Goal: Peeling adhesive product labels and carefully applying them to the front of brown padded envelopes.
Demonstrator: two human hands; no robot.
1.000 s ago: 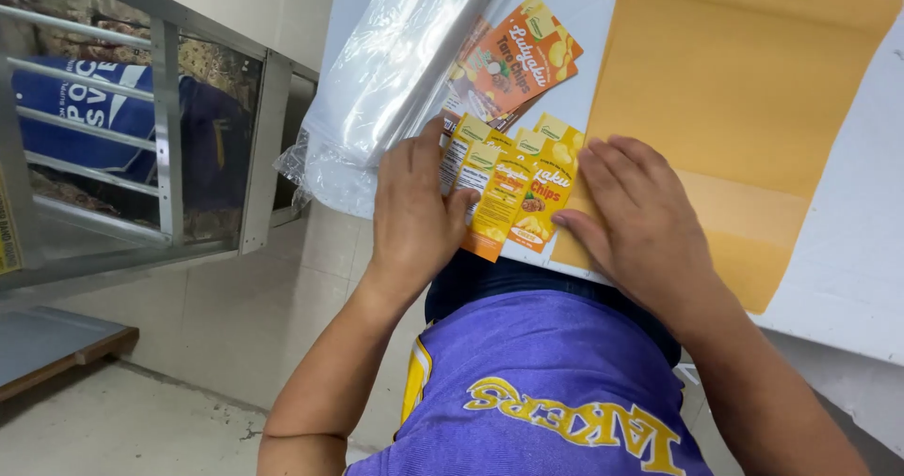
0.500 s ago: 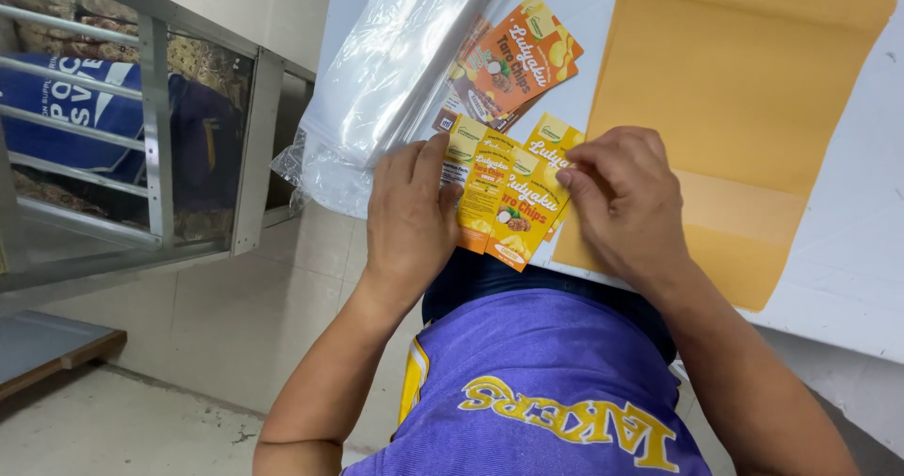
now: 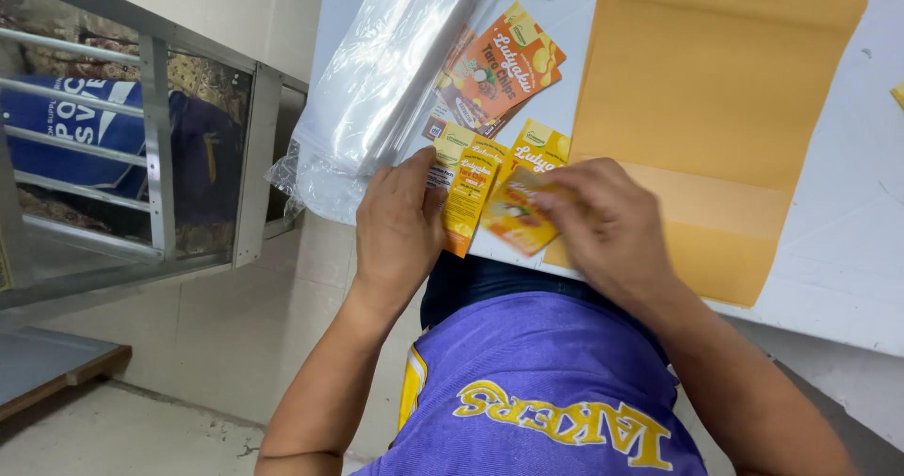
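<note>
**Small label stack right at the table edge**

White tabletop (image 3: pixel 829 241) takes up the upper right of the view, and its near edge runs diagonally just in front of the person's purple jersey (image 3: pixel 546 391). Beyond that edge, on the left, it drops to a tiled wall and a metal-framed window (image 3: pixel 155 146).

Left hand (image 3: pixel 400 226) lies flat, fingers together, pressing down on a small stack of yellow and orange printed paper labels (image 3: pixel 468 189) that hangs slightly over the table edge. Right hand (image 3: pixel 607 226) is just beside it, fingertips pinching one orange printed label (image 3: pixel 513 217) and lifting it off the pile; it's a bit blurred, so the exact grip is hard to tell.

Pretty crowded around there. A roll of clear plastic bags (image 3: pixel 386 80) sits touching the left hand's fingers, also spilling over the edge. A bigger orange printed label (image 3: pixel 504 71) lies just above the stack. A large flat tan paper envelope (image 3: pixel 716 109) sits under the right hand and reaches the near edge. Bare table shows on the far right.
</note>
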